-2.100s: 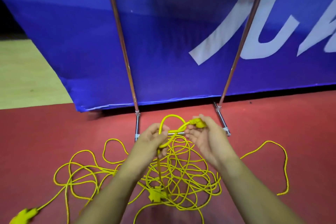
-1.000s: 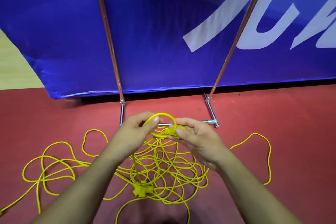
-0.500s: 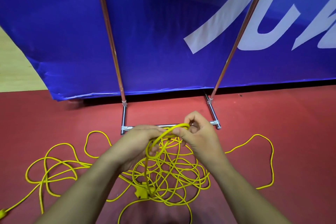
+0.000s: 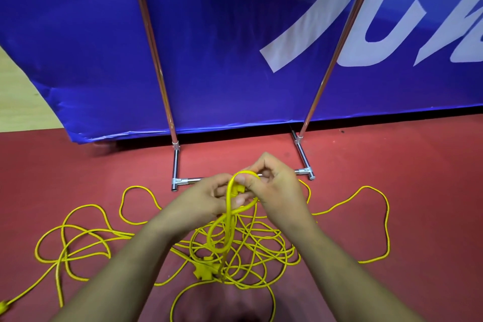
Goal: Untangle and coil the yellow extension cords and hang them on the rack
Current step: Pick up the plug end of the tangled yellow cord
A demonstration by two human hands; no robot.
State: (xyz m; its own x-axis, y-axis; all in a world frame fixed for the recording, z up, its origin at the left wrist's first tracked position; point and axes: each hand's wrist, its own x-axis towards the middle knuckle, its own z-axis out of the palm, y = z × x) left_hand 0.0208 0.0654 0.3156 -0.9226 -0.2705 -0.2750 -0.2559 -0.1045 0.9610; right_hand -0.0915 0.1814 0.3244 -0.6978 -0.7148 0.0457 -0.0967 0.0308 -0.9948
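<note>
Since half a second back, both hands have closed in on each other, and the raised loop has dropped from an open arch into a narrow figure-eight hanging between the wrists; the view has barely shifted.

Left hand [image 4: 203, 198]: grip closed, fingers curled round the thin yellow extension cord [image 4: 228, 206], thumb pressing where the strands cross.

Right hand [image 4: 279, 191]: grip also closed, thumb and forefinger pinching the top of the arch; the moulded yellow plug end [image 4: 237, 189] sits between the two hands; which of them bears it I cannot tell.

Held loop trails down into the main tangle of yellow cord [image 4: 261, 246] on the red matte floor [image 4: 78, 165], just under the forearms; a yellow multi-way socket block [image 4: 205, 270] lies at the near edge of that tangle; wide loose bights run out left and right; another yellow plug [image 4: 3, 306] shows at the lower-left edge.

Chrome tube rack [image 4: 175, 165]: foot frame just beyond the hands, two uprights rising in front of a blue banner with white lettering [image 4: 222, 47]; top rail out of view.

Progress, as judged: early; one end in hand and a first turn or two forming; whether this is coiling or working a knot free is unclear; bulk of the cord lies uncoiled and crossed over itself; nothing hangs on the visible part of the rack; untangling, coiling and hanging nearly all remain.
</note>
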